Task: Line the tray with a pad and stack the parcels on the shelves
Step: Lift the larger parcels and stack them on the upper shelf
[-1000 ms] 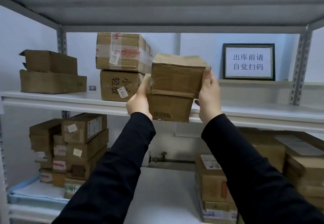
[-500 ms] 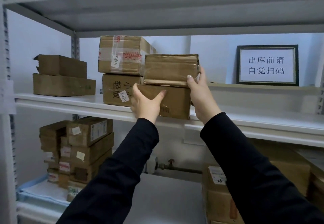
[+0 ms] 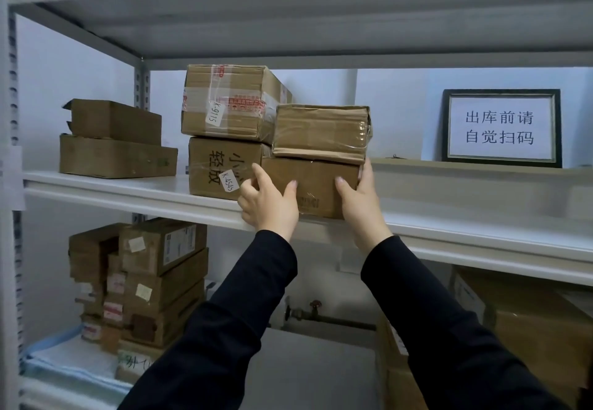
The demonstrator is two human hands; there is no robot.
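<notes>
Two brown parcels sit stacked on the middle shelf [image 3: 134,189]. My left hand [image 3: 268,205] holds the left front corner of the lower parcel [image 3: 316,185], thumb on its front face. At the right front corner my right hand [image 3: 362,205] holds the same parcel, fingers round its side. The upper parcel [image 3: 321,132], wrapped in clear tape, rests on top and touches the neighbouring stack. On the bottom shelf at the left, a blue tray [image 3: 41,372] lined with a pale pad [image 3: 69,355] carries several parcels [image 3: 160,281].
Two labelled boxes [image 3: 224,133] stand stacked directly left of the held parcels, and two flat boxes [image 3: 115,143] lie farther left. A framed sign [image 3: 500,128] leans at the back right. Large cartons [image 3: 539,329] fill the lower right. A pipe with a valve [image 3: 316,311] runs along the wall.
The two stacked parcels went from held in the air onto the middle shelf and slid back beside the labelled boxes. Both hands shifted down to the lower parcel's front corners.
</notes>
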